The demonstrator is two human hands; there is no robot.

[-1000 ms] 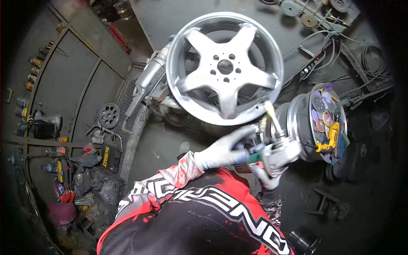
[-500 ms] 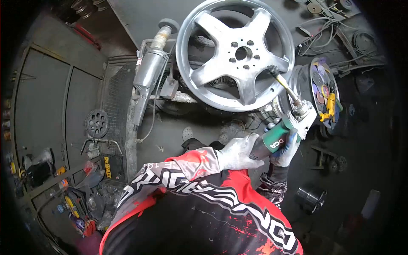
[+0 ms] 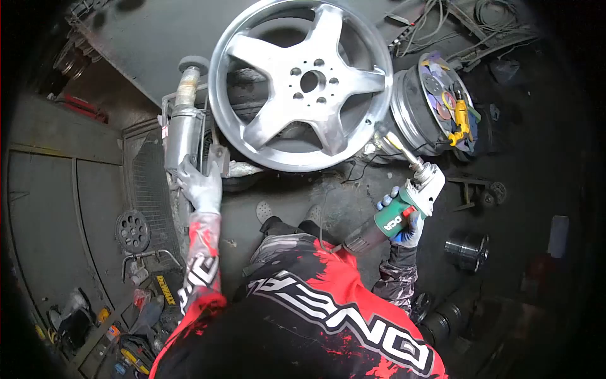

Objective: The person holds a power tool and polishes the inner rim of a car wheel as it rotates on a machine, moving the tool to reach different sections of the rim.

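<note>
Head camera showed a big alloy wheel (image 3: 303,85) upright. Left of the wheel, the left hand (image 3: 201,186) curled its fingers around a metal cylinder (image 3: 182,129). Below-right of the wheel, the right hand (image 3: 407,228) gripped a green grinder (image 3: 392,216), probably rigid and weighty, best held around its body.

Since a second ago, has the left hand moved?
Yes. The left hand has left the green grinder and swung left, from lower right of the alloy wheel to the grey cylinder at its lower left.
</note>
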